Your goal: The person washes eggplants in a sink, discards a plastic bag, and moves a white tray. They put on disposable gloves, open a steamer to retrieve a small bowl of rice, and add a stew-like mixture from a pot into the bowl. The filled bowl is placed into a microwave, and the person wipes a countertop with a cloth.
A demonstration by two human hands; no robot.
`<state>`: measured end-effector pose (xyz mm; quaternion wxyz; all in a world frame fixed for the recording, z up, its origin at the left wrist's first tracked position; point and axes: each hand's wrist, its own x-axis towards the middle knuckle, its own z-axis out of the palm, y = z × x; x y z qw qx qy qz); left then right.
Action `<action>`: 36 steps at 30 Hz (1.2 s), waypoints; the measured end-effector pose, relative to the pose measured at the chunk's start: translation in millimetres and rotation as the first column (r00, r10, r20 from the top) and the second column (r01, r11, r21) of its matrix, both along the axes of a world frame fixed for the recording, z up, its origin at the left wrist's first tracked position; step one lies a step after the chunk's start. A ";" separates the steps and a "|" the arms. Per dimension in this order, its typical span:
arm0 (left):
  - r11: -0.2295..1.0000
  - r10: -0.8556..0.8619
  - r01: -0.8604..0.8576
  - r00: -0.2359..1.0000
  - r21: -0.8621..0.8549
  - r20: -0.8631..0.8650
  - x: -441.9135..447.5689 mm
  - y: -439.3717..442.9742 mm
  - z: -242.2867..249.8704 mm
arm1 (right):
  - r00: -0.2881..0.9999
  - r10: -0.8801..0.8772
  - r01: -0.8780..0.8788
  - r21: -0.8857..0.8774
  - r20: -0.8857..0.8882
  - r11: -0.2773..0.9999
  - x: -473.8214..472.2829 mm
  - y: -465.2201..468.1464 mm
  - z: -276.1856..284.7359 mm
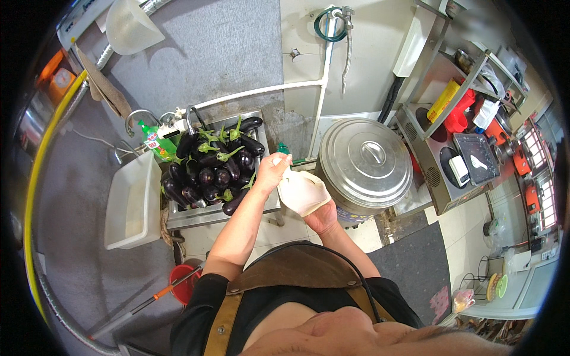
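My left hand (272,172) pinches the narrow upper end of a cream-white, hollow thing (303,191), with thumb and fingers closed on it. It widens downward and looks like a scoop, though the picture does not settle this. My right hand (322,218) holds its lower edge from beneath, and the fingers behind it are hidden. Just left of my left hand, a heap of dark purple eggplants (213,171) with green stems fills the stainless steel sink (187,219). To the right of the held thing stands a large lidded metal pot (369,162).
A white plastic tub (133,202) and a green detergent bottle (158,141) flank the sink. Taps (191,118) rise behind the eggplants. A red bucket (183,285) with a long pole (151,300) is at lower left. Metal shelving (449,98) bears a dark tray (478,158).
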<state>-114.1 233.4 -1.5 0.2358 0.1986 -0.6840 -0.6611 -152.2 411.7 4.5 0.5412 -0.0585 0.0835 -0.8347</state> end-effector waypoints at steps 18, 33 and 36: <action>0.983 -0.180 0.174 0.978 0.061 0.106 4.0 5.3 13.3 | 0.999 -0.041 0.040 -0.018 -0.009 0.999 -1.3 7.0 7.2; 0.536 -0.139 -0.021 0.984 -0.844 -0.112 27.4 100.4 4.7 | 0.975 -0.175 0.180 0.025 -0.140 0.983 -25.8 5.1 -39.5; 0.551 -0.151 0.066 0.988 -0.832 -0.021 22.5 97.4 0.0 | 0.969 -0.181 0.202 0.118 -0.170 0.972 -26.6 3.2 -41.1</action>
